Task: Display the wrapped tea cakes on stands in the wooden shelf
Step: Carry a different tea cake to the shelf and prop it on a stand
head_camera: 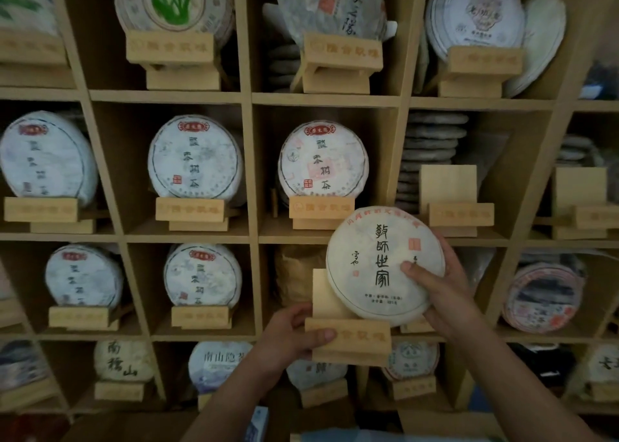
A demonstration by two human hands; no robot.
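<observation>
Stand (348, 338) gripped by left hand (294, 334), tea cake (378, 264) pinched by right hand (435, 284) and only half-seated, so a slip off the ledge is likely if released now.

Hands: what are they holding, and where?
Right hand grips the wrapped tea cake by its right edge; left hand grips the wooden stand at its left end.

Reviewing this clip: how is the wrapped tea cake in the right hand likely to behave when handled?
The tea cake looks like a stiff disc: it holds shape gripped only at its edge by the right hand. Being round, it could roll if set on edge. Its paper wrapper probably tears or creases easily.
</observation>
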